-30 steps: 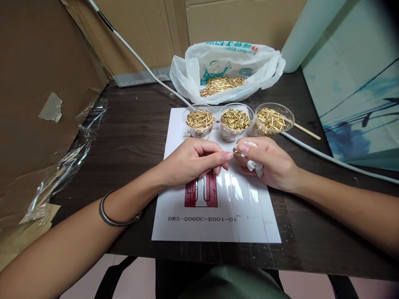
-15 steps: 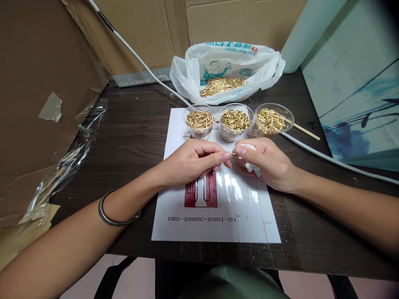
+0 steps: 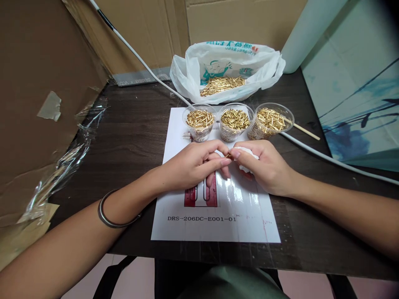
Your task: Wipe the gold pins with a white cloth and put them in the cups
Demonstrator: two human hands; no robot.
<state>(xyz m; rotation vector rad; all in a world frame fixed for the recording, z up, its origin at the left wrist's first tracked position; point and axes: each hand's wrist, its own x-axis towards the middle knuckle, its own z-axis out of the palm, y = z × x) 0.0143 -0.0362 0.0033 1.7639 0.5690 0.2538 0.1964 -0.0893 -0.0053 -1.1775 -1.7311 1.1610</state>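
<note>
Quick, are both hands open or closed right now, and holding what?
Left hand: curled at a pin; grip unclear.
Right hand: closed, holding tissue.

Two hands are seen, one left (image 3: 201,166) and one right (image 3: 274,168), and one bracelet (image 3: 106,221) is worn. One golden pin (image 3: 228,155) and one white wad (image 3: 251,153) can be made out at the fingers. Three clear cups are counted: one left cup (image 3: 201,135), one middle cup (image 3: 231,134), one right cup (image 3: 258,133). Further pins are contained in all three, too many to be counted. One plastic bag (image 3: 186,81), one printed sheet (image 3: 224,231), one wooden stick (image 3: 307,131) and one pale roll (image 3: 311,37) are shown. Two stretches of white cable (image 3: 134,52) are visible.
</note>
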